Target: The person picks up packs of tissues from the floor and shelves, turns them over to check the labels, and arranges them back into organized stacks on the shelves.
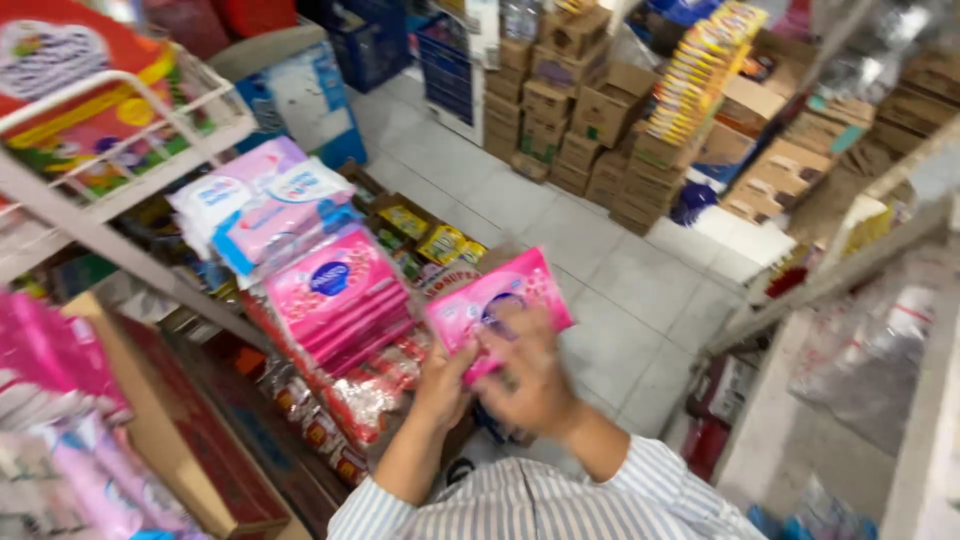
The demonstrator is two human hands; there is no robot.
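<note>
At nine o'clock a white wire rack (150, 100) holds a big red and yellow bag (70, 70) up high. Below it, at eight o'clock, pink packs (45, 365) crowd the edge, with a brown carton (165, 430) beside them. Moving right, a leaning stack of pink and white soft packs (265, 205) sits above a thicker bundle of pink ones (340, 295). Under these lie red-wrapped packets (360, 400) in clear film. An open box (425, 240) just behind holds yellow sachets.

At the centre, the left hand (442, 385) and the right hand (530, 380) are both clamped on one pink pack (495, 295), which tilts up toward one o'clock, just right of the bundle. The left grips its lower edge; the right covers its lower front, fingers spread. Both striped sleeves (540, 505) fill six o'clock.

At twelve o'clock, cardboard boxes (570, 110) are piled on the tiled floor (620, 270), with a tall stack of yellow packets (700, 65) leaning on them. At three o'clock a shelf (850, 270) carries clear plastic bags (870, 340), too blurred to tell what is in them.
</note>
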